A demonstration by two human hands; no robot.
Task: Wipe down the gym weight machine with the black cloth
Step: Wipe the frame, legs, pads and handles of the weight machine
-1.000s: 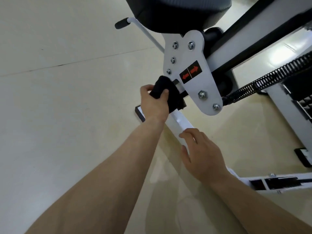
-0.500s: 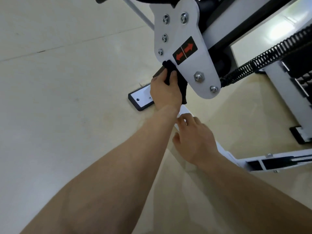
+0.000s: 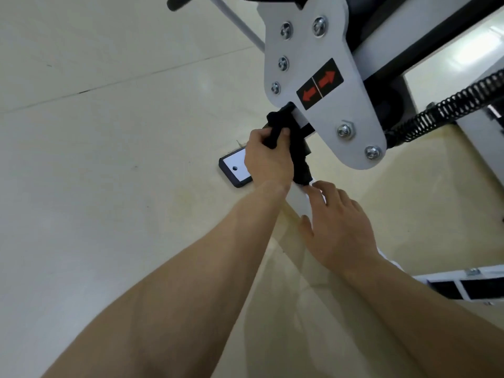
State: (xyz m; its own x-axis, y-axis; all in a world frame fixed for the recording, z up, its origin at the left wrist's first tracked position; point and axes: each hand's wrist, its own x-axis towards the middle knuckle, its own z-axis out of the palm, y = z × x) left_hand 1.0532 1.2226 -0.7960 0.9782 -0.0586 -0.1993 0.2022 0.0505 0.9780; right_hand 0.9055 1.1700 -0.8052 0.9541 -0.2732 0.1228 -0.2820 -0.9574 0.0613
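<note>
Bracket plate (image 3: 321, 77) upper centre; spring (image 3: 450, 107) to its right. Cloth (image 3: 283, 132) below the plate's left edge, in left hand (image 3: 268, 159). Foot pad (image 3: 234, 167) on floor (image 3: 109, 186), left of that hand. Right hand (image 3: 338, 227) below, on rail (image 3: 298, 197).

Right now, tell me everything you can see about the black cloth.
The black cloth is soft, dark fabric, bunched rather than spread. The left hand grips it, thumb over its top, against the white bar just under the grey plate. A loose end hangs beside that wrist, close to the fingertips of the right hand.
</note>
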